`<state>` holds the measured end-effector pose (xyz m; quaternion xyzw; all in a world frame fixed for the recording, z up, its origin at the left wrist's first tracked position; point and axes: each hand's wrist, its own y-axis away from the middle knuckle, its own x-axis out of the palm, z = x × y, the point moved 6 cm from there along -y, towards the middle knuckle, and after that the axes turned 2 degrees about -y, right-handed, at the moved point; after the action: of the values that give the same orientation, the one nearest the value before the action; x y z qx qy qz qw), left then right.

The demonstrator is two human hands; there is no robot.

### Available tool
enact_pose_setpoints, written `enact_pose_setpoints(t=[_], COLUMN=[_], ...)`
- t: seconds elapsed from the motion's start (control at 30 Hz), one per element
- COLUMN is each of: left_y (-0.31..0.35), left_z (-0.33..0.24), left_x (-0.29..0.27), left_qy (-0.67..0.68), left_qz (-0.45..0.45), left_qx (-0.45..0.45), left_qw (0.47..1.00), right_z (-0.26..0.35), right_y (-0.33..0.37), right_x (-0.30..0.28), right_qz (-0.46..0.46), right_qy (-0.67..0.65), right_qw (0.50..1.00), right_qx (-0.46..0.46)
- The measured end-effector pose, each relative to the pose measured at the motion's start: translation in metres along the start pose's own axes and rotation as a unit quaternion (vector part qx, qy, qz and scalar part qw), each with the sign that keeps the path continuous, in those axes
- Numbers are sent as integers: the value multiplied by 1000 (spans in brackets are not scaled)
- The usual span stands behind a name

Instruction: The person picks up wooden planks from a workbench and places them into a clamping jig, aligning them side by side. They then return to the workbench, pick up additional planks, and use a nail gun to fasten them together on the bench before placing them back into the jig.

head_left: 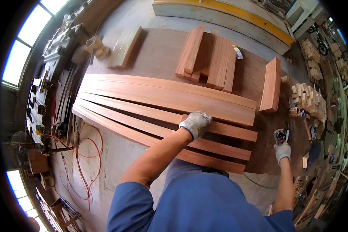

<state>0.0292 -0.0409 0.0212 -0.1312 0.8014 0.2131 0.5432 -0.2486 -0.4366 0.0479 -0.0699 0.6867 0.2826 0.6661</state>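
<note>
Several long reddish wooden planks [162,94] lie side by side across the brown work table [158,42], with dark gaps between the nearer ones. My left hand [196,124], in a pale work glove with a blue cuff, is closed over one plank [234,131] near its right end. The glove hides exactly how the fingers sit around the wood. To the right, my gloved right hand [283,151] grips a small dark-and-silver hand tool [280,135], held at the table's right part beyond the plank ends. Its exact kind is too small to tell.
Shorter reddish boards [220,62] are stacked at the far side, beside a pale beam [124,48] and a single block [271,85]. A hammer [306,125] and a pile of small wood blocks [307,96] lie right. An orange hose [100,145] coils on the left floor.
</note>
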Motion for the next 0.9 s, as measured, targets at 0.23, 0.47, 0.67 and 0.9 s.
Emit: enact_pose_setpoints(t=[0.23, 0.47, 0.67, 0.9], left_y=[2, 0, 11, 70], left_z=[5, 16, 18, 44], left_x=[-7, -3, -11, -52], left_qy=[-10, -4, 66, 146], left_qz=[84, 189, 130, -115], left_qx=[-20, -14, -51, -74], left_qw=[996, 982, 988, 980], right_z=[4, 16, 63, 176], right_y=[6, 9, 21, 89], right_x=[69, 86, 43, 18], right_qz=[62, 160, -23, -38], right_qy=[-6, 42, -79, -126], right_qw=[998, 986, 986, 901], right_qx=[14, -15, -146, -413])
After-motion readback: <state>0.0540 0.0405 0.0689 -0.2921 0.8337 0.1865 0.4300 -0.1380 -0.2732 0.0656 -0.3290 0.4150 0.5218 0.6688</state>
